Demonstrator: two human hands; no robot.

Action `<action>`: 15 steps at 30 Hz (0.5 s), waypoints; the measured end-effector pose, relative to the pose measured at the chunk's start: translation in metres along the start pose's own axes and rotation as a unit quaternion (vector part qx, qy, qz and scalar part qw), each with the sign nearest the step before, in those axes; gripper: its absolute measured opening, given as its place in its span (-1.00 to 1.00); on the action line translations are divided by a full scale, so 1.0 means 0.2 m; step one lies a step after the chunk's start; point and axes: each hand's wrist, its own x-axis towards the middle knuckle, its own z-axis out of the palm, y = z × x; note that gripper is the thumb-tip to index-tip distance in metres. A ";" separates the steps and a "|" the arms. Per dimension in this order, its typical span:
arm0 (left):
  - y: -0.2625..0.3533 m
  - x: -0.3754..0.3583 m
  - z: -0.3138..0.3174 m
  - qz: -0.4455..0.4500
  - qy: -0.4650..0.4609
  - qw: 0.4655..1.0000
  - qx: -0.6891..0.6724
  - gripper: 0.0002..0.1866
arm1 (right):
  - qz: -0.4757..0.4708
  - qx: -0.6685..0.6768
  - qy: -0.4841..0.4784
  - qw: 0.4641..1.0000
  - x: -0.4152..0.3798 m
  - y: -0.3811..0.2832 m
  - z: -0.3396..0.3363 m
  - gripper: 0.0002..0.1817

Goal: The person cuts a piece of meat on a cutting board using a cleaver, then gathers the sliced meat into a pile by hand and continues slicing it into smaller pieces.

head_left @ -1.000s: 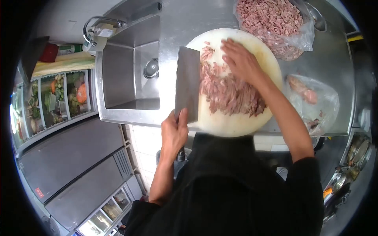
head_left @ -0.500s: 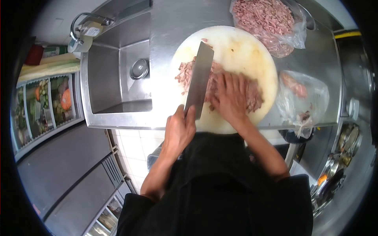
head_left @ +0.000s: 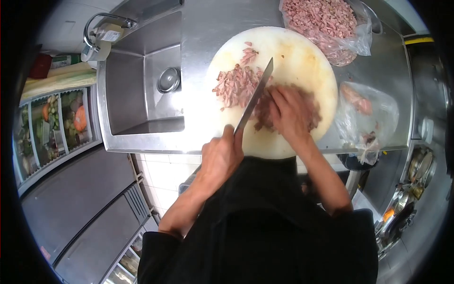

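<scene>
My left hand (head_left: 221,156) is wrapped round the handle of a cleaver (head_left: 256,94), whose blade slants up to the right, edge-on over the round white cutting board (head_left: 302,49). Chopped meat (head_left: 235,85) is spread to the left of the blade. On the right side of the blade, my right hand (head_left: 292,116) rests on a darker pile of meat (head_left: 312,110), its fingers bent and close together near the cleaver. The fingertips are partly hidden in the pile.
A bag of chopped meat (head_left: 321,21) stands behind the board. To the right lies a clear plastic bag (head_left: 385,106) with meat pieces. A steel sink (head_left: 124,87) with a faucet (head_left: 106,18) is on the left, above a glass-topped fridge (head_left: 56,125).
The cleaver has turned from showing its broad side to nearly edge-on and moved right. Meat lies apart on its left. My right hand has shifted slightly right, its fingers more bent.
</scene>
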 end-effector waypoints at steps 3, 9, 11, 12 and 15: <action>0.01 -0.05 0.00 0.000 -0.005 0.999 0.038 -0.73 | -0.014 -0.023 0.014 1.000 0.00 -0.01 0.03 -0.57; 0.05 0.20 0.16 0.028 0.051 0.997 0.042 -0.70 | -0.010 0.013 0.021 1.000 0.00 0.00 0.09 -0.62; 0.11 0.38 0.19 0.047 0.087 0.995 0.010 -0.66 | -0.025 0.001 0.034 0.999 0.00 0.01 0.09 -0.61; 0.14 0.44 0.19 0.047 0.088 0.995 0.009 -0.65 | -0.035 -0.005 0.041 0.999 0.00 0.01 0.09 -0.60; 0.22 0.51 0.09 0.027 0.068 0.997 0.012 -0.59 | -0.025 0.042 0.030 0.998 0.02 0.01 0.06 -0.62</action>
